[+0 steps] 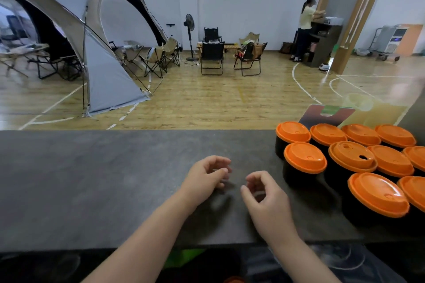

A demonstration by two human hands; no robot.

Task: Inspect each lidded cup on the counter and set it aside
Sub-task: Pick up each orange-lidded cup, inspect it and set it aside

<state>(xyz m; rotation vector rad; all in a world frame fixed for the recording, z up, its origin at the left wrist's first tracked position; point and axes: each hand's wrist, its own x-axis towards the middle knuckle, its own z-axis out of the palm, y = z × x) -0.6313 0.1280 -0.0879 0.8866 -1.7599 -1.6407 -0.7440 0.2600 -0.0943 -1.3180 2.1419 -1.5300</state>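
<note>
Head view: the lidded cups [305, 158], black bodies with orange lids, stand clustered at the right end of the counter [92, 179]. The left hand [204, 174] and right hand [266, 200] are at mid-counter near the front edge, fingers loosely curled, holding nothing. The cups are probably light and thin-walled, and their fill cannot be told. Grasp the dark body below the lid rim, since a press-fit lid may pull off.
</note>
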